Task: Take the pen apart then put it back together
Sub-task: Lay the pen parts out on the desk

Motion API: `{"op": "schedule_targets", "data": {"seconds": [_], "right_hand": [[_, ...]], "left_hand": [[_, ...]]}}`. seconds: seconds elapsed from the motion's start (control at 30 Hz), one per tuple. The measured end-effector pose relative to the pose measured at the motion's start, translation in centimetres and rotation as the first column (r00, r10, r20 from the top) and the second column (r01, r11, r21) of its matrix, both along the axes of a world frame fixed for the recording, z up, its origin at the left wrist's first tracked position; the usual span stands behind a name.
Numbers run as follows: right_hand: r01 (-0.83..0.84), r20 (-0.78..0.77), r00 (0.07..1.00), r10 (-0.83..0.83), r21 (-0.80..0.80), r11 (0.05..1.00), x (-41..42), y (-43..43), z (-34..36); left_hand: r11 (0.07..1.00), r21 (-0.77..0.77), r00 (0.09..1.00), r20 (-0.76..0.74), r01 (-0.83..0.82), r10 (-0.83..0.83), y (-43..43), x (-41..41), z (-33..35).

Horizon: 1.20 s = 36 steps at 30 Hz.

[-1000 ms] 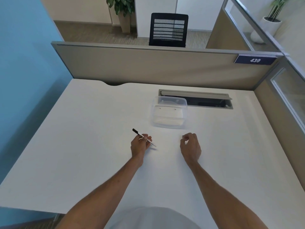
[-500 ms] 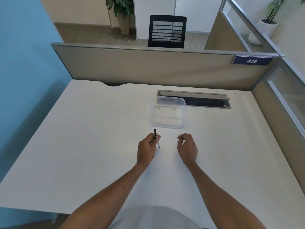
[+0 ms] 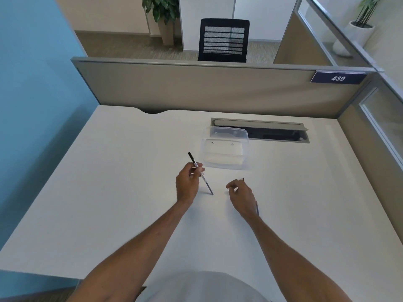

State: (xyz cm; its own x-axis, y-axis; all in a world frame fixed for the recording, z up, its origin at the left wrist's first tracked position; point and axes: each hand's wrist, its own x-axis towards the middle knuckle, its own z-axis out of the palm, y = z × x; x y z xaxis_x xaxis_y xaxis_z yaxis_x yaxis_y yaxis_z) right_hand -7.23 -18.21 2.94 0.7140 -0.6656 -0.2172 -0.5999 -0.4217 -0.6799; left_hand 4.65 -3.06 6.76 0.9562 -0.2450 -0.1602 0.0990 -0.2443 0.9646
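left hand (image 3: 187, 184): fingers pinch pen (image 3: 200, 173), tilted, tip near counter (image 3: 113, 192) middle | right hand (image 3: 242, 198): curled round thin dark part, grip unclear | clear container (image 3: 225, 149): toward far edge

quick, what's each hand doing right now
Left hand: closed on the pen, tilted, lower tip by the desk.
Right hand: curled; it seems to hold a thin dark piece, but what it is cannot be told.
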Motion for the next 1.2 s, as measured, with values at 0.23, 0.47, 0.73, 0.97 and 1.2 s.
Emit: {"op": "schedule_targets", "data": {"seconds": [0.23, 0.47, 0.73, 0.97, 1.2], "right_hand": [[-0.031, -0.044, 0.999, 0.032, 0.006, 0.999, 0.7, 0.0, 0.1], [-0.152, -0.100, 0.984, 0.147, -0.037, 0.988, 2.5, 0.8, 0.4], [-0.346, -0.244, 0.919, 0.309, -0.127, 0.930, 5.0, 2.7, 0.6], [-0.405, -0.339, 0.881, 0.330, -0.179, 0.897, 6.5, 3.9, 0.5], [-0.369, -0.362, 0.884, 0.297, -0.148, 0.918, 7.3, 4.3, 0.9]], "left_hand": [[0.960, -0.173, 0.956, -0.234, -0.221, 0.178, 1.0, 3.0, -0.1], [0.912, -0.184, 0.829, -0.510, -0.366, 0.230, 2.4, 4.2, -1.3], [0.900, -0.159, 0.723, -0.659, -0.407, 0.210, 3.9, 4.1, -2.3], [0.924, -0.138, 0.718, -0.673, -0.357, 0.177, 4.5, 3.7, -2.9], [0.938, -0.126, 0.728, -0.666, -0.323, 0.161, 4.1, 3.8, -3.2]]}}
